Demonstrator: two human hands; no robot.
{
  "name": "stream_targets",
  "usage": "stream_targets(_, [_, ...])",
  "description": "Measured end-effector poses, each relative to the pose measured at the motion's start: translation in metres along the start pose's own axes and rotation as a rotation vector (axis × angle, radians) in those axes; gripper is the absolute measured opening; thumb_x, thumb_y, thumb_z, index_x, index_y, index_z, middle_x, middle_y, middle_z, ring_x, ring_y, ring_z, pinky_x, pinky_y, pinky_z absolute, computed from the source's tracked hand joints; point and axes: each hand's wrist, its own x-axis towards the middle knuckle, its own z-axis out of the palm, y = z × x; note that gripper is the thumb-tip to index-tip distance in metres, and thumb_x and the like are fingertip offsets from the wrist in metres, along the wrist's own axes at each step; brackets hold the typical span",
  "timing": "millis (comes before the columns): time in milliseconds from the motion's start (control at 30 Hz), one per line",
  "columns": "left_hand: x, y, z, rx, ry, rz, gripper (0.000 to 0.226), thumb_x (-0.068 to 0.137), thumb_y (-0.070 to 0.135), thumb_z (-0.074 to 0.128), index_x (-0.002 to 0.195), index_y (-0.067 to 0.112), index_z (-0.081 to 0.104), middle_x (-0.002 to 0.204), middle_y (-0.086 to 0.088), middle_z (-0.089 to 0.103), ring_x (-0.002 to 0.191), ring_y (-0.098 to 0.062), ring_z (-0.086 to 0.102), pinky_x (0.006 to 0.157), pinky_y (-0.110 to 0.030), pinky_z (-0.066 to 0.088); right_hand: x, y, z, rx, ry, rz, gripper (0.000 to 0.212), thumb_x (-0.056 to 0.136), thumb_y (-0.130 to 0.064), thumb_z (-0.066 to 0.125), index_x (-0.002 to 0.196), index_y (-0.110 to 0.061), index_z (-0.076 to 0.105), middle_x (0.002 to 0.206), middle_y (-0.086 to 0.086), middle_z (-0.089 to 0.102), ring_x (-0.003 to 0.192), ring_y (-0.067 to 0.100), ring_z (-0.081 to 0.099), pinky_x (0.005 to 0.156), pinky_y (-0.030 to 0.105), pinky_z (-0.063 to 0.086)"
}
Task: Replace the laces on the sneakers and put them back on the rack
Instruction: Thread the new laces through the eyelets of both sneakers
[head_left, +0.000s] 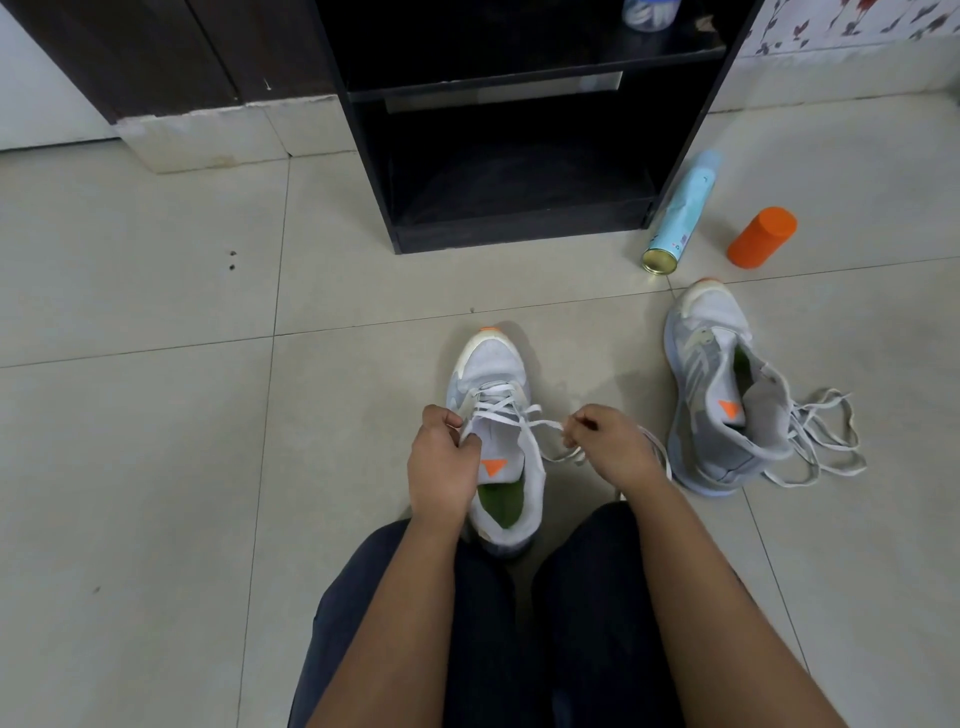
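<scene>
Rack (519, 236) at 12 o'clock, black. Sneaker 1 (493, 374) at centre on the floor, toe to 12, partly laced. Sneaker 2 (711, 395) at 3 o'clock, tilted onto its side, loose lace (821, 441) touching it. I see left hand (441, 467) gripping sneaker 1's tongue edge, right hand (613, 447) pinching its lace end (550, 425). Spray can (680, 213) and orange bottle (761, 236) at 1 o'clock.

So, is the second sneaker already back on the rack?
No, the second sneaker lies on the floor, outside the rack, with a loose lace beside it.
</scene>
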Motion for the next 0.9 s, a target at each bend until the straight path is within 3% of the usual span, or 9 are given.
stream_targets(133, [0.0, 0.001, -0.001, 0.014, -0.005, 0.005, 0.015, 0.087, 0.012, 0.057, 0.097, 0.013, 0.046, 0.071, 0.002, 0.051, 0.064, -0.017, 0.05, 0.058, -0.028, 0.036, -0.004, -0.017, 0.015, 0.043, -0.089, -0.034, 0.04, 0.099, -0.04, 0.045, 0.075, -0.012, 0.061, 0.073, -0.002, 0.064, 0.072, 0.015, 0.058, 0.072, 0.03, 0.041])
stream_targets(233, [-0.001, 0.001, -0.001, 0.006, -0.002, 0.004, 0.015, 0.086, 0.011, 0.057, 0.097, 0.013, 0.046, 0.07, 0.002, 0.049, 0.063, -0.016, 0.049, 0.058, -0.028, 0.036, -0.002, -0.016, 0.013, 0.217, -0.075, -0.021, 0.035, 0.094, -0.026, 0.057, 0.062, -0.011, 0.059, 0.061, 0.001, 0.058, 0.062, 0.013, 0.051, 0.066, 0.028, 0.038])
stream_targets(333, [-0.001, 0.001, -0.001, -0.007, -0.003, -0.014, 0.015, 0.085, 0.008, 0.055, 0.095, 0.014, 0.045, 0.071, 0.002, 0.05, 0.065, -0.018, 0.05, 0.06, -0.028, 0.036, 0.001, -0.01, 0.008, 0.341, -0.028, 0.024, 0.025, 0.09, -0.008, 0.057, 0.065, -0.006, 0.062, 0.061, 0.002, 0.056, 0.063, 0.015, 0.05, 0.065, 0.027, 0.038])
stream_targets(400, [-0.002, 0.002, -0.001, -0.002, 0.011, -0.006, 0.015, 0.084, 0.007, 0.054, 0.094, 0.015, 0.046, 0.077, 0.001, 0.052, 0.069, -0.019, 0.051, 0.061, -0.028, 0.036, 0.0, -0.012, 0.01, 0.346, -0.027, 0.023, 0.021, 0.09, -0.007, 0.056, 0.072, 0.001, 0.063, 0.061, 0.002, 0.056, 0.063, 0.015, 0.05, 0.063, 0.026, 0.038])
stream_targets(467, [-0.005, 0.005, -0.001, 0.028, 0.061, 0.074, 0.015, 0.082, 0.009, 0.058, 0.092, 0.017, 0.05, 0.088, 0.002, 0.051, 0.075, -0.017, 0.051, 0.061, -0.026, 0.035, 0.0, -0.013, 0.016, 0.336, -0.066, 0.015, 0.022, 0.092, -0.011, 0.057, 0.071, -0.003, 0.06, 0.061, 0.001, 0.057, 0.059, 0.013, 0.049, 0.058, 0.025, 0.039])
stream_targets(567, [-0.012, 0.015, 0.005, 0.064, 0.155, 0.29, 0.012, 0.08, 0.034, 0.068, 0.082, 0.024, 0.061, 0.085, 0.007, 0.05, 0.078, -0.015, 0.052, 0.061, -0.026, 0.041, 0.001, -0.009, 0.018, 0.347, -0.108, 0.017, 0.025, 0.092, -0.014, 0.06, 0.068, -0.009, 0.059, 0.062, 0.004, 0.056, 0.056, 0.014, 0.049, 0.058, 0.028, 0.042])
stream_targets(667, [-0.017, 0.023, 0.017, 0.219, 0.169, 0.377, 0.038, 0.077, 0.06, 0.054, 0.072, 0.026, 0.07, 0.076, 0.004, 0.057, 0.075, -0.019, 0.054, 0.067, -0.032, 0.045, 0.003, -0.006, 0.015, 0.409, -0.119, 0.047, 0.022, 0.091, -0.015, 0.062, 0.071, -0.006, 0.063, 0.071, 0.013, 0.061, 0.067, 0.023, 0.054, 0.066, 0.037, 0.046])
stream_targets(733, [-0.017, 0.025, 0.02, 0.3, 0.173, 0.381, 0.041, 0.078, 0.058, 0.05, 0.072, 0.025, 0.074, 0.076, 0.002, 0.062, 0.074, -0.022, 0.056, 0.068, -0.035, 0.046, 0.002, -0.006, 0.015, 0.428, -0.137, 0.067, 0.02, 0.091, -0.014, 0.062, 0.075, -0.002, 0.064, 0.075, 0.017, 0.063, 0.072, 0.025, 0.057, 0.07, 0.04, 0.048])
stream_targets(900, [-0.013, 0.021, 0.019, 0.263, 0.104, 0.308, 0.019, 0.078, 0.036, 0.064, 0.075, 0.02, 0.074, 0.081, 0.0, 0.061, 0.076, -0.023, 0.058, 0.066, -0.034, 0.046, 0.003, -0.008, 0.013, 0.45, -0.139, 0.114, 0.016, 0.092, -0.01, 0.058, 0.079, -0.003, 0.064, 0.077, 0.014, 0.066, 0.069, 0.021, 0.063, 0.071, 0.037, 0.051])
